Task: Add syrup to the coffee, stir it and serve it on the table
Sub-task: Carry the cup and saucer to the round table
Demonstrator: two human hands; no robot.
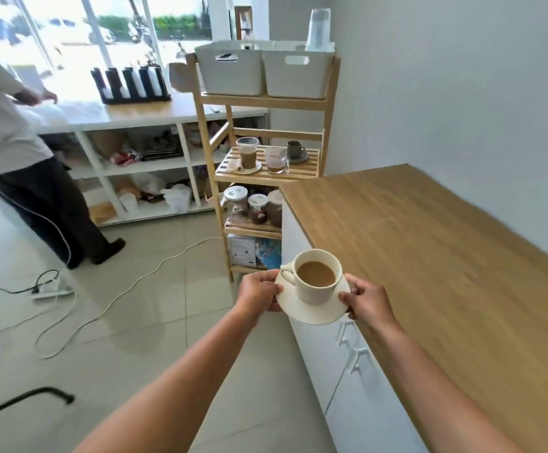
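Rightward, wooden countertop (429, 256) along grey wall (462, 93); saucer (311, 313) at its edge.

We take this for a small coffee shop, seen from the working side. A black cup rack (132, 85) stands on a long counter (174, 112) before a glass shopfront (69, 34) facing a street. A wooden shelf (200, 125) holds white bins (230, 73), stacked plastic cups (320, 29), a glass of milky coffee (247, 153) and lidded jars (236, 199). A cup of coffee (316, 276) sits on a saucer (311, 312).
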